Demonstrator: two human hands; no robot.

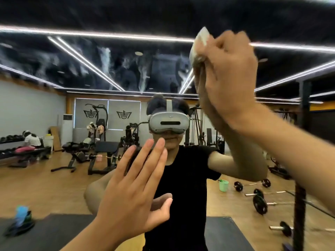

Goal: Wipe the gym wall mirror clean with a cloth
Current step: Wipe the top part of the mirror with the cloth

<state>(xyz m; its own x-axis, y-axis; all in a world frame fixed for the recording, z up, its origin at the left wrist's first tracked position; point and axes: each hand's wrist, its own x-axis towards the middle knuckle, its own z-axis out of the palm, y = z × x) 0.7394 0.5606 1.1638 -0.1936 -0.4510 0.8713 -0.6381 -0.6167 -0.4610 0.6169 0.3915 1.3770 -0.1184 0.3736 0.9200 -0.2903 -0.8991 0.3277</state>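
Observation:
The wall mirror (pixel 76 57) fills the whole view and carries whitish smears across its upper part. My right hand (pixel 230 77) is raised at the upper right, closed on a crumpled pale cloth (pixel 199 46) pressed against the glass; it looks motion-blurred. Lower and nearer the middle, my left hand (pixel 137 187) lies flat on the mirror with its fingers spread and nothing in it. Reflected behind the hands is a person in a black shirt with a headset.
The reflection shows a gym: weight benches (pixel 101 153) at the left, barbells and plates (pixel 259 201) on the wooden floor at the right, a green bucket (pixel 223 185), black floor mats (pixel 54 230), and a dark rack post (pixel 300 205).

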